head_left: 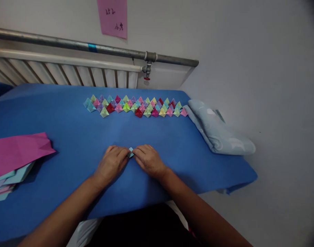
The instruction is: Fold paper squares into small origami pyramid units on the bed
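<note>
A small light-blue piece of folded paper (131, 153) lies on the blue cloth in front of me, its diamond-shaped middle showing between my fingertips. My left hand (113, 160) grips its left corner with fingers pressed together. From the other side, my right hand (149, 159) pinches the right corner. The fingers cover both ends of the paper. Beyond my hands, several folded paper pieces (126, 107) in many colours stand in staggered rows, each shaped like a small pointed diamond.
A stack of coloured paper sheets (20, 151), magenta on top, lies at the left. A folded pale-blue blanket (221, 133) rests at the right by the wall. Behind the blue-covered surface (69, 127) run a radiator (69, 72) and a metal pipe (64, 43) with a red-handled valve.
</note>
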Available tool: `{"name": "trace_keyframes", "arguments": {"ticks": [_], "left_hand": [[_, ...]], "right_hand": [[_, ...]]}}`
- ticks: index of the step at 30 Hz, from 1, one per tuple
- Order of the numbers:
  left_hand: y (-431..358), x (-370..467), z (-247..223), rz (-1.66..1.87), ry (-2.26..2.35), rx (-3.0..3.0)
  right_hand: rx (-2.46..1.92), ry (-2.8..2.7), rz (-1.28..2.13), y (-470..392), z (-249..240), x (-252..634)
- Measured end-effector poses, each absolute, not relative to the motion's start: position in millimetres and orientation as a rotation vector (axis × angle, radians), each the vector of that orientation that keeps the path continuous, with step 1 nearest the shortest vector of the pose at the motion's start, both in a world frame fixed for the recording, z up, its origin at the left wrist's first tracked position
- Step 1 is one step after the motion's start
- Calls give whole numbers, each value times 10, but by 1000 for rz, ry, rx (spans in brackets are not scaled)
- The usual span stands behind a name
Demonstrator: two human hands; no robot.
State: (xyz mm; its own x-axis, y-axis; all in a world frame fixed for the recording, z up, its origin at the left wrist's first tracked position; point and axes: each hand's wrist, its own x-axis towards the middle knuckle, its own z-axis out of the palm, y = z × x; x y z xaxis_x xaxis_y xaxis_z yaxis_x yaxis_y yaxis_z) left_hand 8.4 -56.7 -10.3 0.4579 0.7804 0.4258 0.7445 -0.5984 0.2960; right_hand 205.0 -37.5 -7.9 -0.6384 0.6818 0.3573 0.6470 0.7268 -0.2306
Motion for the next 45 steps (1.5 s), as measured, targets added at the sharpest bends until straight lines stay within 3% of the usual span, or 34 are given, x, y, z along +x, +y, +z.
{"name": "trace_keyframes", "arguments": {"ticks": [15,31,45], "left_hand": [[-523,80,-110,857,1380,2591],[-444,104,-134,800,1557,2417],[-243,149,5,479,1670,2243]], "right_hand": [[-1076,-2481,168,-379,-80,2041],[-1363,-2209,639,-283,43,1947],[-1635,-2137,801,-153,183,1858]]}}
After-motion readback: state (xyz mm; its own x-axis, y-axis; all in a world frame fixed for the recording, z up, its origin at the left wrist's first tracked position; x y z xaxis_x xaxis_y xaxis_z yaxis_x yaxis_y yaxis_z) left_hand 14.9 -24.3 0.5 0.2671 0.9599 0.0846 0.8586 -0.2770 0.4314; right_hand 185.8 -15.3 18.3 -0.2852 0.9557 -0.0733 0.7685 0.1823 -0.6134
